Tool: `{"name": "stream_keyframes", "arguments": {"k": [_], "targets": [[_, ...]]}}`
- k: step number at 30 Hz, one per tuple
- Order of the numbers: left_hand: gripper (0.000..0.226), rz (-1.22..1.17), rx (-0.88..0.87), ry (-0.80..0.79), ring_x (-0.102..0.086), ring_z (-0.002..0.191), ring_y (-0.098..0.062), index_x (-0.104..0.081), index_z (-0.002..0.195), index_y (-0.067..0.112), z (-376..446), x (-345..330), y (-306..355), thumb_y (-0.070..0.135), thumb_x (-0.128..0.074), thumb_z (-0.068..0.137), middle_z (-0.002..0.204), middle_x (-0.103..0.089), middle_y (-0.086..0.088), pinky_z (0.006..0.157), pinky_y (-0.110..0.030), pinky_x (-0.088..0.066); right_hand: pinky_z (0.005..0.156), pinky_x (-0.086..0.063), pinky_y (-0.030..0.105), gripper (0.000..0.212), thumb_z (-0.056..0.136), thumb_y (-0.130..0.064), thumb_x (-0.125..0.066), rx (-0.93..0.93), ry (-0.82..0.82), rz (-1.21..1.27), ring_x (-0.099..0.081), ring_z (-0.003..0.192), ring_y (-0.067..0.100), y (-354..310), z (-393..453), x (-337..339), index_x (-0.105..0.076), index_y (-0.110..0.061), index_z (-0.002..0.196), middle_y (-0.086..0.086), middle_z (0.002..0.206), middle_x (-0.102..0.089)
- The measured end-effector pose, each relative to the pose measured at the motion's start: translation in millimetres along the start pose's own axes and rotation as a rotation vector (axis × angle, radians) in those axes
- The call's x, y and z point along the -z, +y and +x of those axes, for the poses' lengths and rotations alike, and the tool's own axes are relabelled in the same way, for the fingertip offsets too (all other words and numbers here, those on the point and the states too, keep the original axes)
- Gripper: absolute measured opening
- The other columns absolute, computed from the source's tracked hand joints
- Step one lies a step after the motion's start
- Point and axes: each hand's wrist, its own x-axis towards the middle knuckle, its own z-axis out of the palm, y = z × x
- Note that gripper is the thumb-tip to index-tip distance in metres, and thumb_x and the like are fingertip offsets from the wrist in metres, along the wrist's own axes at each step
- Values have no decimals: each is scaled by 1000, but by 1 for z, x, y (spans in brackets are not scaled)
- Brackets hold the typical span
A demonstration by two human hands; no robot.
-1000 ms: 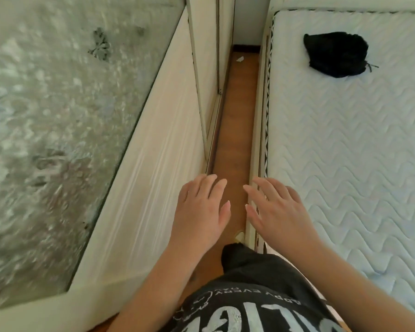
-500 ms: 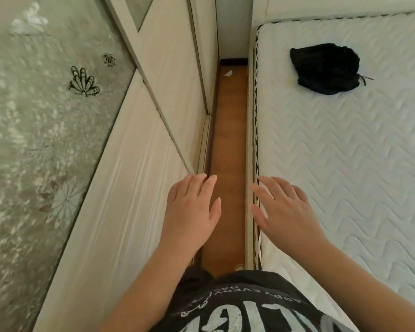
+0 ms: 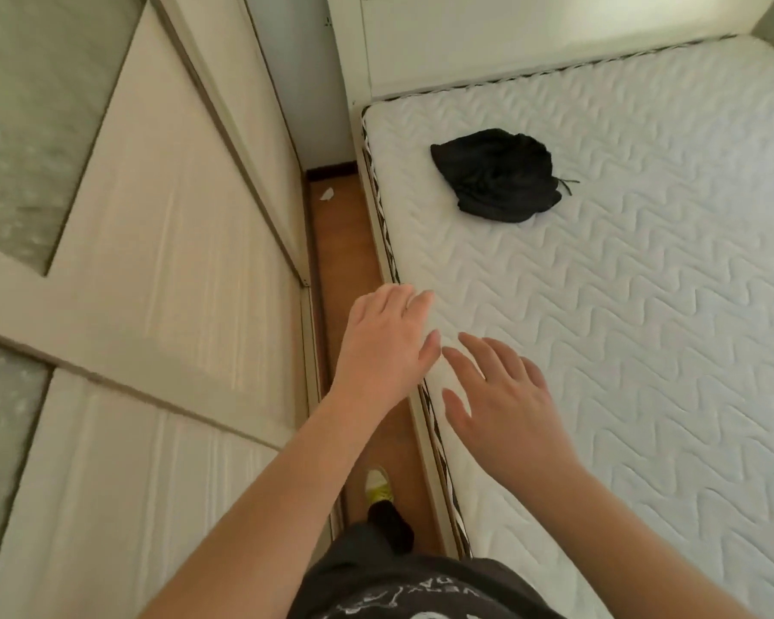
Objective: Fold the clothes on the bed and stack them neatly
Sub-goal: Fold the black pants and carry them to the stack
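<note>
Left hand: the left hand is held out palm down over the edge of the mattress, fingers straight and relaxed, holding nothing.
Right hand: the right hand hovers palm down above the mattress just beside the left one, fingers spread, holding nothing.
Clothes: a crumpled black garment lies on the mattress near the headboard, well apart from both hands; a drawstring sticks out on its right side.
Floor: a narrow strip of wooden floor runs between the bed and the wardrobe doors; a small white scrap lies at its far end.
Person: a dark printed shirt and a shoe with yellow laces show below.
</note>
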Motion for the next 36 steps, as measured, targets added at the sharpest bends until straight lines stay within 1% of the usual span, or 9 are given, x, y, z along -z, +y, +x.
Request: {"name": "stream_keyframes", "arguments": {"k": [4,6,10,15,19,22,25,31,36], "targets": [[45,-49,-110,14,-43,133,-19,-47,137,23,84,-8,-19,45,-40,98,139,-53,1,110,-39,-34,106,-40,43,45,95,-41,-53,-133,60,-25,-49,133,26,4,60,8,-55,-22,136,2,144,-52],[45,-22,-180,33,-46,131,-20,-48,136,24,120,-11,-29,47,-41,98,138,-54,0,108,-39,-37,105,-41,44,45,94,-43,-53,-196,105,-50,-51,131,27,5,89,14,-57,-22,134,2,143,-54],[45,-43,-209,39,-51,128,-22,-53,134,21,180,-18,-44,46,-47,96,136,-57,-2,105,-41,-41,109,-35,43,47,95,-47,-49,-304,106,-80,-47,134,25,11,138,28,-52,-26,138,0,147,-49],[46,-72,-286,47,-51,129,-23,-55,134,20,227,-24,-53,45,-49,96,136,-58,-4,106,-41,-41,105,-40,43,47,93,-45,-56,-354,142,-133,-50,131,25,26,188,36,-55,-24,135,0,143,-53],[47,-83,-342,45,-50,130,-23,-54,136,20,269,-26,-68,46,-47,97,137,-57,-3,107,-41,-39,111,-34,43,48,98,-46,-45,-387,94,-97,-40,139,24,38,241,30,-47,-26,142,-1,151,-44],[47,-75,-384,33,-50,129,-22,-53,136,21,310,-28,-81,47,-46,97,137,-57,-2,106,-41,-40,110,-36,43,49,97,-45,-47,-398,91,-84,-42,137,24,47,289,26,-49,-25,141,0,150,-46],[47,-37,-422,-3,-51,128,-22,-54,135,22,353,-26,-90,48,-50,96,136,-58,-2,106,-40,-41,112,-32,42,51,98,-46,-42,-409,44,-40,-38,140,24,60,335,28,-44,-25,144,0,153,-41],[47,7,-470,28,-56,123,-23,-59,131,22,422,-22,-110,49,-57,92,131,-61,-2,102,-39,-45,113,-32,42,52,98,-47,-41,-406,7,-29,-37,141,24,84,413,43,-43,-24,145,1,154,-39],[46,12,-486,-3,-57,123,-22,-59,131,22,468,-25,-118,46,-59,92,131,-62,-2,102,-38,-45,116,-27,41,55,99,-49,-37,-422,-17,-11,-31,144,22,105,457,48,-35,-27,149,-2,158,-31]]}}
